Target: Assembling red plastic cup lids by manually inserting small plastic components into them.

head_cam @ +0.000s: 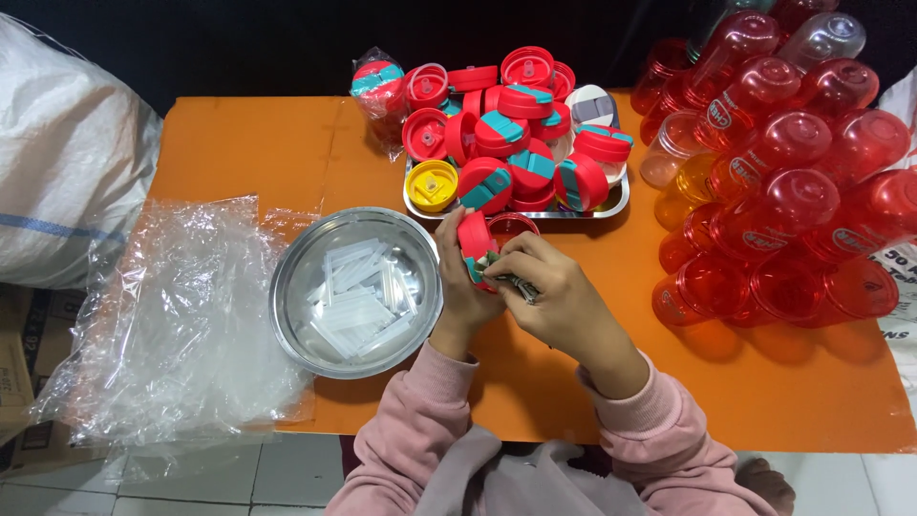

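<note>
My left hand [462, 291] holds a red bottle lid with a teal flap [474, 238] upright over the orange table [239, 153]. My right hand [554, 291] pinches at the lid's lower edge, where a small greenish piece shows between the fingers. Both hands meet just in front of a steel tray [616, 203] heaped with several red and teal lids [521, 143] and one yellow lid [431, 183]. A round steel bowl [291, 287] of clear plastic straws [358, 291] sits directly left of my left hand.
Red and orange transparent bottles [783, 182] are piled at the table's right side. Clear plastic bags [172, 315] lie at the left, overhanging the front edge. A white woven sack [67, 153] stands far left. A bagged lid [379, 88] rests behind the tray.
</note>
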